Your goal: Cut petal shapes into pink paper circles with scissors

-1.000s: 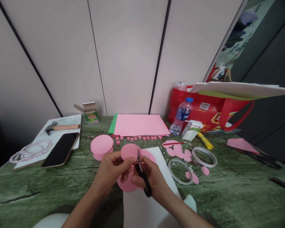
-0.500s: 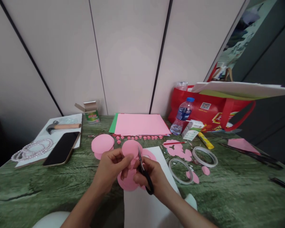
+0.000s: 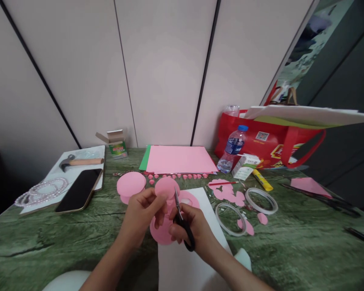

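My left hand (image 3: 144,212) pinches a pink paper circle (image 3: 166,188) by its lower edge, between thumb and fingers. In my right hand (image 3: 192,224) is a pair of scissors (image 3: 183,226) with black handles, blades pointing up at the right edge of the circle. Whether the blades bite into the paper is hard to tell. Beneath both hands lie more pink paper discs (image 3: 160,234) and a cut pink ring piece (image 3: 192,199), partly hidden, on a white sheet (image 3: 189,262). A stack of pink circles (image 3: 131,184) sits left of my left hand.
Pink and green paper sheets (image 3: 182,159) lie at the back, with small rolled pink pieces (image 3: 185,176) before them. Right are tape rolls (image 3: 261,201), a glue stick (image 3: 262,180), a water bottle (image 3: 232,149) and a red bag (image 3: 255,139). Left are a phone (image 3: 79,190), hammer (image 3: 81,161) and beads (image 3: 42,190).
The held circle and the scissors have shifted slightly left. The scissors stay at the circle's right edge, and both hands keep their grip.
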Motion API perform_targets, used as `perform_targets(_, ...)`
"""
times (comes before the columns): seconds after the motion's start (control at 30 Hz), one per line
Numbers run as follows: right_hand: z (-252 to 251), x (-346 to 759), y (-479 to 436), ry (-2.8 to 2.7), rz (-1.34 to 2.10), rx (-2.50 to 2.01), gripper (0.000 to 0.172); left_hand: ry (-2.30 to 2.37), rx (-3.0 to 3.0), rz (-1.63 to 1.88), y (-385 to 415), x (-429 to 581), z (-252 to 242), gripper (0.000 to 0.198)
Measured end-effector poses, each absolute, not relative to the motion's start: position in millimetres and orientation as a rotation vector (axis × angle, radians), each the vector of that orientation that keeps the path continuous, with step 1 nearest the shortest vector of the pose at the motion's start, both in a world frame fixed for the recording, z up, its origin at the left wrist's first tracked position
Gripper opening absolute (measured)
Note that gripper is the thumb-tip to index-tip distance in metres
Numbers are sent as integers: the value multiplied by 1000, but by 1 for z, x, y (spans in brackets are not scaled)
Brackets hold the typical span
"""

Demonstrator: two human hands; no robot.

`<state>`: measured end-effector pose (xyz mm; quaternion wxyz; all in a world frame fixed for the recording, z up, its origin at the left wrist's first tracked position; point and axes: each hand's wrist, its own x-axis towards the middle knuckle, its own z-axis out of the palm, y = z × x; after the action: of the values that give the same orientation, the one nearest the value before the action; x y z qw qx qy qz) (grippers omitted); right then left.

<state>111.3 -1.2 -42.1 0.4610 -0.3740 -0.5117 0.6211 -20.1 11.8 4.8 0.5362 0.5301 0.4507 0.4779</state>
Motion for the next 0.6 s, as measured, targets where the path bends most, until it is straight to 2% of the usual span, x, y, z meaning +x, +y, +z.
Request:
perform_targets(0.27,-41,112,-2,-1314,1570,-839,37,1074,1289,1044,10,-19,0,30)
perform_targets(0.6,-43,116,1,-1351,1524,-790,38,1186,1473,961,10,-23,4,28)
